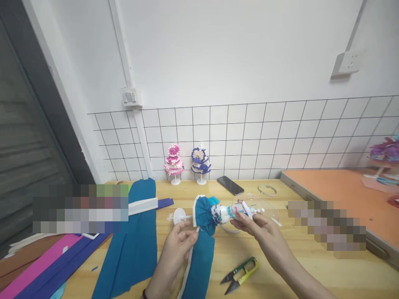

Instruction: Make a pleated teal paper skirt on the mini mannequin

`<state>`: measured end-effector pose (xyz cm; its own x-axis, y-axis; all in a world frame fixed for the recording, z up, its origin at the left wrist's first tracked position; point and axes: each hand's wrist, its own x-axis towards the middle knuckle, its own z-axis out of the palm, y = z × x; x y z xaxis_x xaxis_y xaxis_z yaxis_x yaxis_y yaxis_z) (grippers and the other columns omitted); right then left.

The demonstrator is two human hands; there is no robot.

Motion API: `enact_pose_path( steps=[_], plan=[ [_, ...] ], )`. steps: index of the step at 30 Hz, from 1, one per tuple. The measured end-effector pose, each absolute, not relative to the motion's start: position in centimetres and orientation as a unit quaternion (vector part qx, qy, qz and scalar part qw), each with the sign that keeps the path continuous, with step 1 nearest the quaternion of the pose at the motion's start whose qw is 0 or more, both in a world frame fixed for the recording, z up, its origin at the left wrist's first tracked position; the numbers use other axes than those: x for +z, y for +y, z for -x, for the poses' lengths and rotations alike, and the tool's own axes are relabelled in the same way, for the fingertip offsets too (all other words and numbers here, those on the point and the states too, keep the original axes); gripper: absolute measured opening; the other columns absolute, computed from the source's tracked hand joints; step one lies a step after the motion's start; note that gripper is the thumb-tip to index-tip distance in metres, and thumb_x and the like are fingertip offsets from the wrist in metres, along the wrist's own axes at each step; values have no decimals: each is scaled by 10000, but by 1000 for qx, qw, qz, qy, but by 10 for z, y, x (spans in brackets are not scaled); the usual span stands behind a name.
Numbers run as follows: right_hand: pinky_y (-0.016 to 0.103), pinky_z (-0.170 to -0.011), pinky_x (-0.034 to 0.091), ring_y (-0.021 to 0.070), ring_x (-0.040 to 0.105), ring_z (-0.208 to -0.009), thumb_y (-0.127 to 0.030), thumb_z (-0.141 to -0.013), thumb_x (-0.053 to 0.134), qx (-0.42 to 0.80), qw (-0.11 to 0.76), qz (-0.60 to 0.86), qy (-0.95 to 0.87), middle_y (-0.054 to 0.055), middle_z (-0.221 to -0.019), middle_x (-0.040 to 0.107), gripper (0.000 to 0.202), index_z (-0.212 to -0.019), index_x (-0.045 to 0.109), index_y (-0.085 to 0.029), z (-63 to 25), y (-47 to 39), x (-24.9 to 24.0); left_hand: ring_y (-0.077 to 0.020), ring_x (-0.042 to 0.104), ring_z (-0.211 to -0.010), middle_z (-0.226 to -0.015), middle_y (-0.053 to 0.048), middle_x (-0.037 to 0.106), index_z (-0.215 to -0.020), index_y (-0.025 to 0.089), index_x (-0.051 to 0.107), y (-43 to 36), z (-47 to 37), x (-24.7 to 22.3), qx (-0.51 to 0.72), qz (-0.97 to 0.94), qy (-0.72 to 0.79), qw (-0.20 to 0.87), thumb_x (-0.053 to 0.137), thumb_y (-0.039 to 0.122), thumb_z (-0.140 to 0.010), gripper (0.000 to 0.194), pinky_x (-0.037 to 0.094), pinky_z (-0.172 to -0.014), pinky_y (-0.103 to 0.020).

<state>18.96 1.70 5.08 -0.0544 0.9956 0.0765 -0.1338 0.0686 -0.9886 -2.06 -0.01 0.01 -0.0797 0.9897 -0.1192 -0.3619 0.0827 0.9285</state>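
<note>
My right hand (258, 226) grips the narrow upper end of a small decorative tree (220, 214), held sideways with its round white base (180, 216) to the left. Gathered teal ruffle (204, 215) with a white edge wraps its lower part. Between the closed fingertips of my left hand (179, 245) is the white edge of a long teal crepe-like strip (201, 257), which joins the ruffle and hangs toward me. Thread snips (240, 274) with yellow-green handles lie below my right hand, blades apart.
Wide teal sheets (137, 236) and pink and blue strips (46, 265) cover the left. A pink tree (174, 164), a blue tree (200, 164) and a phone (230, 185) stand or lie at the back. A clear disc (271, 209) is behind my right hand; an orange board (339, 195) is right.
</note>
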Motion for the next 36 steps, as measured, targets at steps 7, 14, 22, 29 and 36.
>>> enact_pose_path(
  steps=[7,14,22,29,36],
  plan=[
    [438,-892,474,344,539,-1051,-483,-636,684,484,546,437,-525,82,-929,699,375,-811,731,-154,-181,14,51,-159,634,-652,-688,-46,686,-787,137,628,3,21,-8,556,-337,448,614,763,286,-579,289,471,-588,-235],
    [430,-886,477,336,545,-1031,-488,-634,681,464,560,436,-530,68,-850,711,358,-797,736,-173,-180,15,48,-130,609,-568,-552,-8,658,-816,131,663,5,22,-10,556,-345,445,612,801,215,-522,335,443,-598,-222],
    [443,-923,437,330,522,-1063,-503,-664,646,446,548,447,-549,71,-935,700,362,-822,734,-188,-181,16,43,-149,620,-589,-537,-5,656,-842,133,664,5,22,-9,551,-337,448,618,810,221,-503,380,445,-619,-240],
    [405,-915,447,335,473,-1131,-460,-687,646,452,531,448,-559,75,-1006,681,316,-818,732,-184,-177,16,43,-79,533,-461,-510,17,594,-573,131,603,-4,18,7,545,-303,423,658,742,296,-613,219,420,-497,-188],
    [398,-948,422,304,488,-1134,-442,-700,637,477,536,416,-559,70,-1182,596,349,-923,698,-180,-172,18,41,-117,597,-526,-564,-7,637,-621,143,598,-4,20,7,542,-272,386,696,713,175,-645,122,480,-548,-229]
  ],
)
